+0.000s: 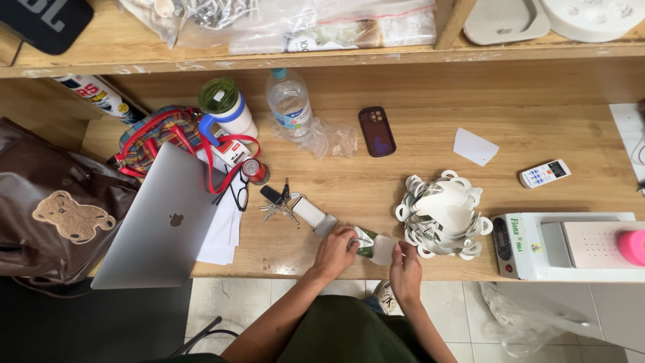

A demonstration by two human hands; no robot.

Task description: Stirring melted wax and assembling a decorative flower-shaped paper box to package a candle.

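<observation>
Left hand: fingers closed on green-and-white packet at desk's front edge.
Right hand: pinching packet's right end.
Risk: packet may slip off edge; right elbow could topple white mask pile just beside.

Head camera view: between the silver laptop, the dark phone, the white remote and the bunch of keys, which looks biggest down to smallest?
1. Silver laptop, by far largest.
2. Dark phone.
3. White remote and bunch of keys look about alike; too close to rank.
</observation>
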